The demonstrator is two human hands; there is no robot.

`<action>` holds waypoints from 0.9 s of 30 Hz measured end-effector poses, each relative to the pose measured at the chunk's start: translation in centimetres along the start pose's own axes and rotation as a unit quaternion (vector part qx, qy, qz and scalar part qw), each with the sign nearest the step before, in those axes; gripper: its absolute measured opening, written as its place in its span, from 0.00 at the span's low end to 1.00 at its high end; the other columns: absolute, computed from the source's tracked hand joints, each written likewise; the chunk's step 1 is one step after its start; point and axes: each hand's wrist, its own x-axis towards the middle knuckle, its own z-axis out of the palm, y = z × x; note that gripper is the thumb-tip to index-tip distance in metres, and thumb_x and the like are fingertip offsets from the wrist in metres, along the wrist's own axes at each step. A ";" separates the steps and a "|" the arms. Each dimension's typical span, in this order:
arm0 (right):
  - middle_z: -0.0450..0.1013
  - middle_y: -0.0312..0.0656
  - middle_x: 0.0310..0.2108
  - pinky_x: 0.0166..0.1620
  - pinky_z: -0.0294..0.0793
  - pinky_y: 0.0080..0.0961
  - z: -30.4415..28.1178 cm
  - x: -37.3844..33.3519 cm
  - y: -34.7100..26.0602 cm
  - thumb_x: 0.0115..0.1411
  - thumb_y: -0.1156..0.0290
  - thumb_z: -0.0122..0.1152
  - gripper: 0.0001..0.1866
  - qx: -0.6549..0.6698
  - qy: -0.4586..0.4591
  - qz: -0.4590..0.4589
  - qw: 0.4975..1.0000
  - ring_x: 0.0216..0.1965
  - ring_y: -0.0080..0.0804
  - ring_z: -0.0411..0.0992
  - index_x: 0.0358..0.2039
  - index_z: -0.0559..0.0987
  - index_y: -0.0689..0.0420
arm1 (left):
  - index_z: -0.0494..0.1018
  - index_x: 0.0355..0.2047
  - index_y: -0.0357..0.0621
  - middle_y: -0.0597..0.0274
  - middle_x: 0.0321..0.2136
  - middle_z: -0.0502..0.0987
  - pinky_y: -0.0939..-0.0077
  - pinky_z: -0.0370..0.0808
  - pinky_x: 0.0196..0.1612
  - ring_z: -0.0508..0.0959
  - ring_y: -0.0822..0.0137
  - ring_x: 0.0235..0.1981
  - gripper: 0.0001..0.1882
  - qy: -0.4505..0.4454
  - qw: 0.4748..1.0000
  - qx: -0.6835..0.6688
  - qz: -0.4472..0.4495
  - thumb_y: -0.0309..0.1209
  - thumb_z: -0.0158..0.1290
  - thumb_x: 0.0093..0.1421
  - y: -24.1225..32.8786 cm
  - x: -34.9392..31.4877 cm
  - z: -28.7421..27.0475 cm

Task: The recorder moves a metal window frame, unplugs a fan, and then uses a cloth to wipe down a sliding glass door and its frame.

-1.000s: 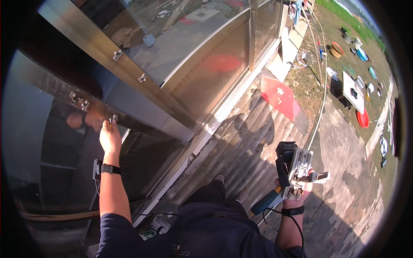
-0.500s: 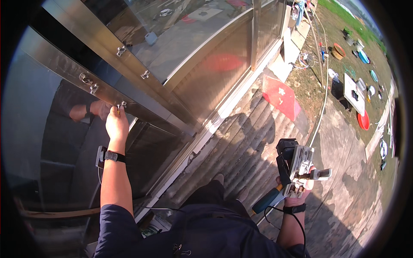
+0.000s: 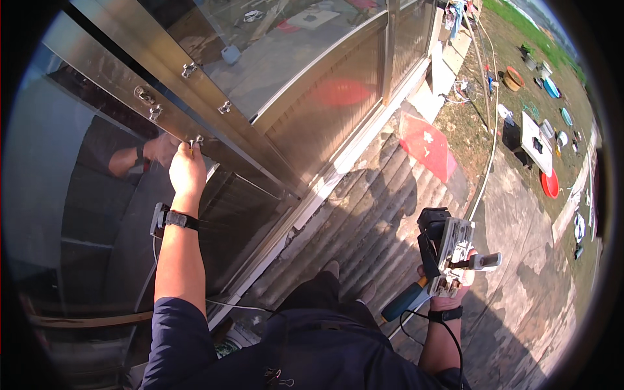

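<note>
My left hand reaches to the metal-framed glass door. Its thumb and fingers are pinched on a small metal fitting on the door's edge strip, partly hidden by the fingertips. Higher on that strip are a round lock cylinder and a small metal catch. Two similar catches sit on the neighbouring frame post. On the right, my right hand is closed under a silvery metal fixture with a jutting lever. Against it lies a tool with a dark teal and orange handle, its kind unclear.
A red mat lies on the ribbed ground ahead. Further right stand a white board, a red basin and an orange tub. A long hose crosses the ground. A cable runs near my waist.
The door's edge has swung right toward the frame post, narrowing the dark gap. My left hand has moved right and up with it, still pinching the fitting. My right hand holds nearly still.
</note>
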 end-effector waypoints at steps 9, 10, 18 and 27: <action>0.73 0.53 0.48 0.30 0.75 0.49 -3.3 -2.1 -0.5 0.64 0.40 0.39 0.34 0.061 0.007 -0.035 0.997 0.37 0.51 0.76 0.57 0.68 0.55 | 0.71 0.37 0.37 0.43 0.29 0.78 0.56 0.74 0.37 0.78 0.44 0.34 0.15 -0.007 1.000 0.004 0.001 0.39 0.46 0.65 0.3 0.6 1.2; 0.73 0.54 0.48 0.30 0.75 0.51 -3.7 -2.7 -0.9 0.64 0.40 0.39 0.34 0.071 -0.020 -0.029 0.997 0.38 0.52 0.76 0.57 0.68 0.55 | 0.72 0.37 0.37 0.42 0.30 0.78 0.56 0.74 0.38 0.78 0.43 0.34 0.16 -0.008 1.000 -0.016 -0.009 0.39 0.45 0.65 -0.3 0.7 1.5; 0.72 0.43 0.43 0.43 0.79 0.41 -10.5 -9.9 -5.0 0.61 0.66 0.58 0.09 0.202 0.076 -0.229 0.949 0.43 0.42 0.75 0.40 0.70 0.51 | 0.69 0.33 0.31 0.40 0.30 0.75 0.58 0.71 0.40 0.76 0.43 0.35 0.16 -0.168 0.976 -0.103 0.089 0.37 0.48 0.64 4.6 -9.1 7.2; 0.70 0.50 0.53 0.48 0.74 0.56 -21.7 -24.9 -12.9 0.64 0.51 0.47 0.28 0.222 0.037 -0.388 0.894 0.52 0.48 0.70 0.56 0.68 0.58 | 0.73 0.33 0.32 0.38 0.28 0.77 0.55 0.72 0.37 0.77 0.41 0.32 0.17 -0.458 0.841 -0.078 0.277 0.38 0.47 0.62 24.3 -26.0 12.7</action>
